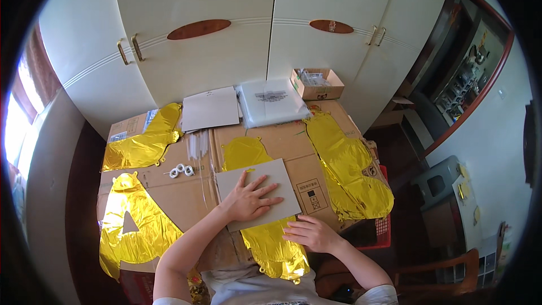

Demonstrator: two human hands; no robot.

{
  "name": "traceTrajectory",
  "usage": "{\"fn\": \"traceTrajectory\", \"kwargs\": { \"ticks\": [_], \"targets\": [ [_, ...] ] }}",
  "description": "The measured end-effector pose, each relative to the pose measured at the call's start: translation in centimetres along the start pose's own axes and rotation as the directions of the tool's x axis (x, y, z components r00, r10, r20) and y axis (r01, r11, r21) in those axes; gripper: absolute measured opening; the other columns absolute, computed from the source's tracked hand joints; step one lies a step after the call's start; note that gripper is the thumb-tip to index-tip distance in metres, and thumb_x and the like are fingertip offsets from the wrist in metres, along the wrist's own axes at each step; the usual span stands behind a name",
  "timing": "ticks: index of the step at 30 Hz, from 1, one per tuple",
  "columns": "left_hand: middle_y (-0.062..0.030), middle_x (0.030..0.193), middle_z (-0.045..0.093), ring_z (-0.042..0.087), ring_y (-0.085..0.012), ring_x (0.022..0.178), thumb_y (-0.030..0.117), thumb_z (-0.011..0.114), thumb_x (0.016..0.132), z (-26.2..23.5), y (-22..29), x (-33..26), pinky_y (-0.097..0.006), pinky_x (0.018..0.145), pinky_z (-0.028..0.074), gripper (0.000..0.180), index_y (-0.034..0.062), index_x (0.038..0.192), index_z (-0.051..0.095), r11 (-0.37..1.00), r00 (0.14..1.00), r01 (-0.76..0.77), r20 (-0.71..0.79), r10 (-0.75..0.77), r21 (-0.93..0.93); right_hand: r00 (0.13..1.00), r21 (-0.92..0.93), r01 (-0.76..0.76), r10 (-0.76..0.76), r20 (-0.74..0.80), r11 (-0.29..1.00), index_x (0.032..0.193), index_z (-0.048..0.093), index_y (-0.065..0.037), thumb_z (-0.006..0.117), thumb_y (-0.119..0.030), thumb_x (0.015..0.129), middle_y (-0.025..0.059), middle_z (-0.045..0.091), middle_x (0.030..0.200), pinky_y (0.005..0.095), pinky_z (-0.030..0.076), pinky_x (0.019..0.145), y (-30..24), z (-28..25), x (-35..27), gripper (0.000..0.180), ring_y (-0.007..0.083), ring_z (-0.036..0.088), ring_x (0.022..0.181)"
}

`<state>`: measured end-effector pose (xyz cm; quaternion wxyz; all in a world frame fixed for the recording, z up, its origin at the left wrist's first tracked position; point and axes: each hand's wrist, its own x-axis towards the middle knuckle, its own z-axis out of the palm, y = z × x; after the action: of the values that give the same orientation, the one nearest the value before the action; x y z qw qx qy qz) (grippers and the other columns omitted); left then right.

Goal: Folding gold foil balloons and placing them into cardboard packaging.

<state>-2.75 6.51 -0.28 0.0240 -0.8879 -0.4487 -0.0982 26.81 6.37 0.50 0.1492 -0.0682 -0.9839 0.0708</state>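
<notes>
A flat gold foil balloon (268,243) lies on the cardboard in front of me, its middle hidden by a grey card sheet (280,176). My left hand (248,199) rests palm down on this sheet with the fingers spread. Close to the sheet's near right corner is my right hand (310,234); its fingers are stretched out over the balloon's right edge and hold nothing that I can see. On the left lies an A-shaped gold foil balloon (127,243), flat. Two more flat foil balloons lie at the far left (141,146) and at the right (347,164).
Opened cardboard (186,192) covers the table. White tape rolls (180,170) and clear thin sticks (197,146) sit left of centre. Behind are grey card sheets (210,110), a stack of clear plastic bags (271,101) and a small carton (318,85), before a white wardrobe (197,0).
</notes>
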Motion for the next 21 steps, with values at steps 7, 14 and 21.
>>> {"fn": "traceTrajectory", "kwargs": {
  "ticks": [7,14,21],
  "targets": [
    [0.0023,0.153,0.039,0.031,-0.0299,0.143,0.043,0.037,0.099,-0.1,0.0,-0.1,-0.068,0.112,0.012,0.041,0.0431,0.140,0.047,1.000,1.000,0.002,0.013,-0.002,0.003,0.999,-0.044,-0.048,0.048,-0.002,0.998,0.122,0.064,-0.016,0.066,-0.021,0.083,0.0038,0.060,0.129,0.0422,0.038,0.110,1.1,-0.9,1.8,0.039,0.0227,0.053,0.126],
    [0.0024,0.154,0.037,0.029,-0.0286,0.144,0.044,0.036,0.100,-0.3,0.1,-0.2,-0.068,0.112,0.012,0.042,0.0437,0.140,0.046,1.000,0.999,0.011,0.045,-0.012,0.010,0.999,0.105,-0.041,0.042,-0.008,0.994,0.117,0.067,-0.018,0.067,-0.021,0.083,0.0048,0.064,0.126,0.0445,0.038,0.109,2.3,0.0,1.7,0.034,0.0255,0.055,0.123],
    [0.0029,0.155,0.036,0.026,-0.0282,0.146,0.043,0.043,0.096,0.1,-0.2,-0.1,-0.068,0.113,0.011,0.045,0.0448,0.141,0.045,1.000,0.999,0.010,0.050,-0.008,-0.029,0.996,0.455,-0.070,0.091,-0.023,0.888,0.109,0.069,-0.014,0.065,-0.014,0.084,0.0072,0.068,0.112,0.0402,0.045,0.098,5.0,-0.4,3.6,0.026,0.0257,0.061,0.112]
  ]
}}
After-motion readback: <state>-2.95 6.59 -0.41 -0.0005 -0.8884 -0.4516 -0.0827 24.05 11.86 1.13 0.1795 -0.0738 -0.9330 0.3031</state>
